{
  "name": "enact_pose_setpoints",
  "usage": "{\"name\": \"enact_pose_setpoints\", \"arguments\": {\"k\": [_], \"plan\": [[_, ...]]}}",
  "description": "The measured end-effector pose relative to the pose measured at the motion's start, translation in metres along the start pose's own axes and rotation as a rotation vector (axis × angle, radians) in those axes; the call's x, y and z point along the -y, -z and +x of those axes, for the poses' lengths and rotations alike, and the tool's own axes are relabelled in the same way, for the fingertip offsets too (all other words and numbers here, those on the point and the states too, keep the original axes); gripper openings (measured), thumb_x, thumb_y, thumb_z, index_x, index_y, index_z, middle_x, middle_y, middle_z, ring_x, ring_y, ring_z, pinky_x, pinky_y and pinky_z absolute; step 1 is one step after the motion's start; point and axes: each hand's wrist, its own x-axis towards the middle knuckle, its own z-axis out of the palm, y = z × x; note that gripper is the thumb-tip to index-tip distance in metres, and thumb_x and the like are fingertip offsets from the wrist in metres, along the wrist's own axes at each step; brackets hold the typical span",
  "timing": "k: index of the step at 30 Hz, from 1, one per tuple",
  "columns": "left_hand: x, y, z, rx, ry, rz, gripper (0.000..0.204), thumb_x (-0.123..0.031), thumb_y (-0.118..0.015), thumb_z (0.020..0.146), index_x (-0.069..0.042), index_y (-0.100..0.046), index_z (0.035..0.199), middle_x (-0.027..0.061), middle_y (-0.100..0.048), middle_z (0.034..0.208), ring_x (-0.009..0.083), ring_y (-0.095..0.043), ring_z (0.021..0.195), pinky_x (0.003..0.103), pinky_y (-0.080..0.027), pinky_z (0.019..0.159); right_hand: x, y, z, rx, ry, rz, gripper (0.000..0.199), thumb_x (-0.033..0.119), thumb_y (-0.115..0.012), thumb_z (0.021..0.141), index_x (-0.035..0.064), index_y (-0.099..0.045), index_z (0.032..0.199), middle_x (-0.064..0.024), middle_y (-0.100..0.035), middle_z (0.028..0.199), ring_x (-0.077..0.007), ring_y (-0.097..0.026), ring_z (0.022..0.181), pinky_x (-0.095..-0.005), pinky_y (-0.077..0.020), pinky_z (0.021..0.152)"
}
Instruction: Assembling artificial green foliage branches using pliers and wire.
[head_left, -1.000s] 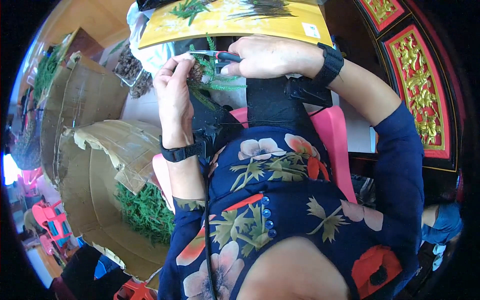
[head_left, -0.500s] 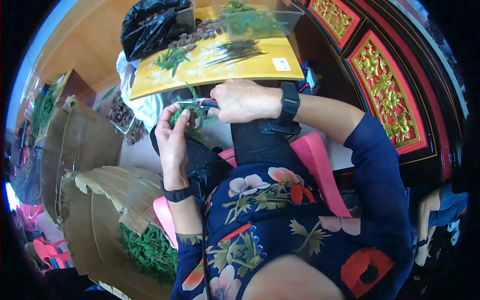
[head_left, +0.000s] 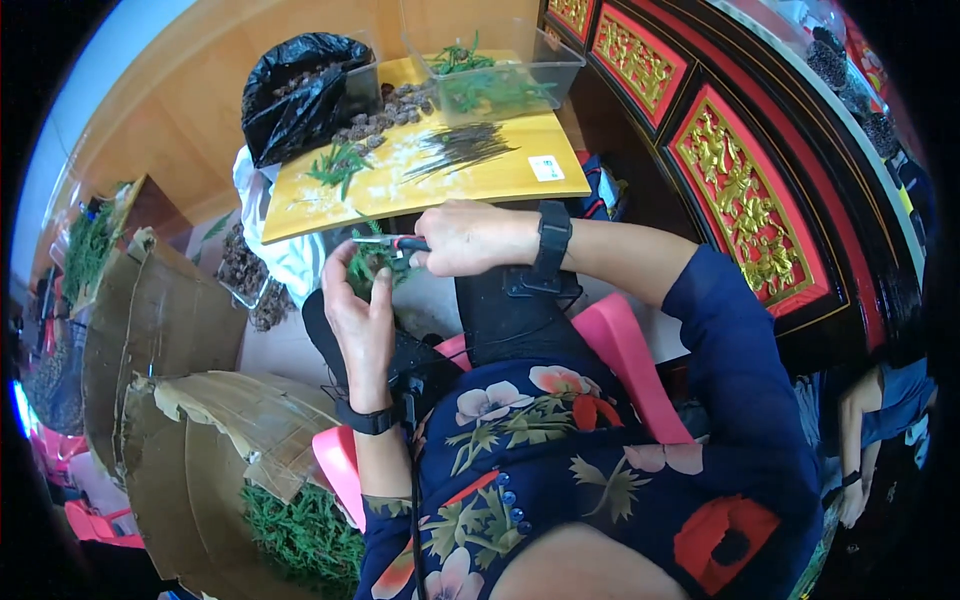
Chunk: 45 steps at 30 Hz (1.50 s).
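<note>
Beyond our fingers lies a yellow board [head_left: 480, 175] strewn with green cuttings [head_left: 338, 163] and dark stems [head_left: 462, 146]. Our left hand [head_left: 362, 318] has its fingers closed around a green sprig [head_left: 372, 262]. Our right hand [head_left: 462, 238] grips red-handled scissors [head_left: 392, 242], blades just at the sprig's top.

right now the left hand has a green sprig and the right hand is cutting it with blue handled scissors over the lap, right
Not quite: in the head view the scissors in the right hand have red handles, not blue. The rest holds: the left hand has the green sprig, held over the lap.
</note>
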Motion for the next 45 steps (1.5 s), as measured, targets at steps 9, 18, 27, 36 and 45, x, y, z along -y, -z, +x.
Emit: {"name": "enact_pose_setpoints", "arguments": {"k": [9,18,27,36,45], "plan": [[-0.007,0.002,-0.001,-0.152,0.025,-0.089,0.050,-0.015,-0.069,0.078,0.001,-0.046,0.119,0.0142,-0.048,0.118,0.0248,-0.048,0.110,0.034,-0.046,0.086,-0.107,0.127,0.059,-0.460,-0.139,0.465,0.038,0.042,-0.060,0.082,0.0064,-0.057,0.068,-0.0017,-0.053,0.052,-0.0126,-0.044,0.036,-0.0282,-0.0374,0.038],[-0.012,-0.004,-0.001,0.073,0.141,-0.209,0.042,-0.016,-0.069,0.079,-0.002,-0.051,0.115,0.0125,-0.050,0.116,0.0219,-0.055,0.100,0.032,-0.047,0.084,-0.253,0.055,0.066,-0.641,-0.586,0.522,0.063,0.041,-0.071,0.072,-0.0079,-0.055,0.109,-0.0199,-0.062,0.096,-0.0215,-0.060,0.083,-0.0320,-0.0478,0.071],[-0.004,-0.004,-0.004,0.125,0.152,-0.200,0.043,-0.017,-0.069,0.078,-0.001,-0.051,0.114,0.0128,-0.057,0.105,0.0196,-0.057,0.094,0.029,-0.046,0.080,-0.231,0.000,0.040,-0.440,-0.825,0.081,0.081,0.051,-0.068,0.067,-0.0084,-0.047,0.117,-0.0255,-0.051,0.121,-0.0335,-0.052,0.112,-0.0364,-0.0425,0.092],[-0.006,-0.004,-0.005,0.111,0.169,-0.189,0.044,-0.018,-0.069,0.079,0.000,-0.051,0.115,0.0152,-0.061,0.095,0.0180,-0.057,0.090,0.028,-0.045,0.080,-0.231,-0.014,0.055,-0.539,-0.897,-0.101,0.069,0.050,-0.064,0.070,0.0044,-0.051,0.120,-0.0206,-0.047,0.124,-0.0347,-0.044,0.118,-0.0432,-0.0374,0.095],[-0.008,-0.009,-0.006,0.121,0.163,-0.194,0.042,-0.018,-0.069,0.079,-0.001,-0.052,0.113,0.0134,-0.062,0.093,0.0156,-0.057,0.087,0.027,-0.045,0.077,-0.192,-0.045,0.081,-0.653,-0.041,-0.183,0.031,0.022,-0.051,0.084,0.0114,-0.059,0.112,-0.0170,-0.050,0.107,-0.0328,-0.047,0.107,-0.0458,-0.0393,0.087]]}}
